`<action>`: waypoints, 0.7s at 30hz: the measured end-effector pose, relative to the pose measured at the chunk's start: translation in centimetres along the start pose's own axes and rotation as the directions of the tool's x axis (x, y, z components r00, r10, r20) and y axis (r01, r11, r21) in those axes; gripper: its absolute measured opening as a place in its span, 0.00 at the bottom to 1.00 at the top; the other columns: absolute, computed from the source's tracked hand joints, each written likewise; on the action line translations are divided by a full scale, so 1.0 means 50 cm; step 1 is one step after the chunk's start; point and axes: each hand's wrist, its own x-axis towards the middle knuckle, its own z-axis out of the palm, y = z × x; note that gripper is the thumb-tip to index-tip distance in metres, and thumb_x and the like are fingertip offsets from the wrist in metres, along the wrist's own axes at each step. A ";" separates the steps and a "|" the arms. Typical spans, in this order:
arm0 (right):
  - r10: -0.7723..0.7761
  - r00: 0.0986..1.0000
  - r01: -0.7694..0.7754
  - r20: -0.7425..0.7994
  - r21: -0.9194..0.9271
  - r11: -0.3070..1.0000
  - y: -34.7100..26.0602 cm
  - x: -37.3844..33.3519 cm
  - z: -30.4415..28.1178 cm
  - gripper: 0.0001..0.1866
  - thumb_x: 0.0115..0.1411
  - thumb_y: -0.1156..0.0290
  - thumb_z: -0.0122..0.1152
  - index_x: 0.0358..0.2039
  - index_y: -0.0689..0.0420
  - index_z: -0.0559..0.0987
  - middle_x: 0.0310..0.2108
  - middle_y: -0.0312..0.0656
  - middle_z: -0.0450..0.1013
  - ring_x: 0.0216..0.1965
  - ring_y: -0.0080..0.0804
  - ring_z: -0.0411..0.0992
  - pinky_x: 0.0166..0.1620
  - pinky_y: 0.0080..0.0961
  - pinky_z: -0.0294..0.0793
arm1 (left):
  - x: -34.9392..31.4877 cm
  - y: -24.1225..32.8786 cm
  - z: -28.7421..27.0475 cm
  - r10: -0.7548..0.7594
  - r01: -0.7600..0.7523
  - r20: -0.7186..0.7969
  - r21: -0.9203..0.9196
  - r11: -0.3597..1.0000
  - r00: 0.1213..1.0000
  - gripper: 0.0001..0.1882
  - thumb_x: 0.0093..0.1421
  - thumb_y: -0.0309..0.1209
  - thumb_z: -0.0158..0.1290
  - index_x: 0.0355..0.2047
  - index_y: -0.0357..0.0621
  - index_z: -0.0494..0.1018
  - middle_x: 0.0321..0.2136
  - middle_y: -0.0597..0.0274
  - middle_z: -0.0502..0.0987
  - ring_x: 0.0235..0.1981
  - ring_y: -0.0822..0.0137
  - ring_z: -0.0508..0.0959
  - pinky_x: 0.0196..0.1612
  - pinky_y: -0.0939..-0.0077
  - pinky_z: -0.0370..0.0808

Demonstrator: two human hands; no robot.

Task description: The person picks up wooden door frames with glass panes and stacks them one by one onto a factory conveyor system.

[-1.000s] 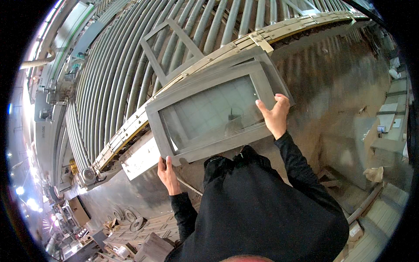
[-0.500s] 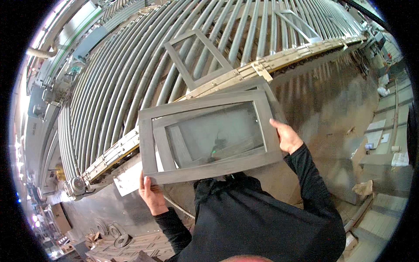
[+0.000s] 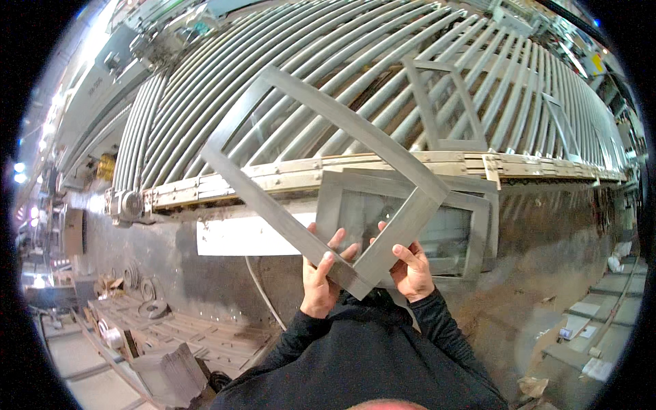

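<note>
A grey rectangular frame (image 3: 355, 126) is held up cornerwise, its near corner pointing toward my body. My left hand (image 3: 319, 287) grips the rail left of that corner, thumb on top, fingers showing through the opening. My right hand (image 3: 412, 277) holds the rail on the other side, thumb on the face and fingers curled underneath. Rollers show through the opening; whether a pane fills it I cannot tell. Beneath the held frame lie more grey frames (image 3: 330, 201), overlapping one another and partly hidden by it. At least one of these seems to have a glass pane.
Beyond the frames runs a roller conveyor (image 3: 198, 130) with a pale side rail (image 3: 273, 172). On its rollers rest another grey frame (image 3: 461, 145) and a narrower one (image 3: 562, 126) farther right. A white sheet (image 3: 246, 237) lies left of the stack; a motor (image 3: 128, 206) sits at the conveyor's left end.
The held frame has turned from lying crosswise to standing on a corner and moved up off the frames below. My hands have come close together at its near corner. The view has swung.
</note>
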 end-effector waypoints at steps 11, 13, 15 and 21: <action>-0.127 0.982 0.184 0.141 -0.871 0.456 0.110 0.128 0.080 0.31 0.71 0.57 0.61 0.67 0.61 0.67 0.61 0.48 0.73 0.55 0.38 0.78 0.56 0.35 0.76 | 0.471 0.328 -0.310 0.026 -0.074 0.157 0.308 0.949 0.987 0.41 0.62 0.35 0.60 0.70 0.39 0.52 0.58 0.42 0.76 0.48 0.49 0.83 0.54 0.49 0.82; -0.185 0.969 0.213 0.165 -0.937 0.276 0.083 0.127 0.057 0.26 0.72 0.57 0.60 0.64 0.59 0.72 0.58 0.47 0.75 0.52 0.38 0.79 0.54 0.35 0.78 | 0.613 0.404 -0.371 0.017 -0.092 0.188 0.399 0.912 0.982 0.37 0.63 0.34 0.58 0.68 0.38 0.55 0.57 0.42 0.77 0.50 0.50 0.83 0.54 0.47 0.82; -0.356 0.923 0.215 0.145 -0.963 0.165 0.068 0.121 0.023 0.20 0.72 0.60 0.59 0.57 0.59 0.77 0.52 0.46 0.79 0.50 0.37 0.81 0.51 0.34 0.79 | 0.728 0.472 -0.387 -0.019 -0.056 0.157 0.458 0.887 0.987 0.33 0.65 0.33 0.55 0.66 0.36 0.56 0.57 0.42 0.77 0.49 0.51 0.83 0.53 0.46 0.82; -0.549 0.823 -0.010 -0.145 -0.970 0.241 0.027 0.076 -0.028 0.18 0.75 0.60 0.54 0.55 0.60 0.78 0.48 0.45 0.80 0.49 0.32 0.79 0.51 0.30 0.77 | 1.004 0.634 -0.506 -0.143 0.078 0.055 0.622 0.779 0.988 0.27 0.67 0.33 0.55 0.62 0.35 0.62 0.54 0.46 0.80 0.48 0.55 0.84 0.52 0.53 0.84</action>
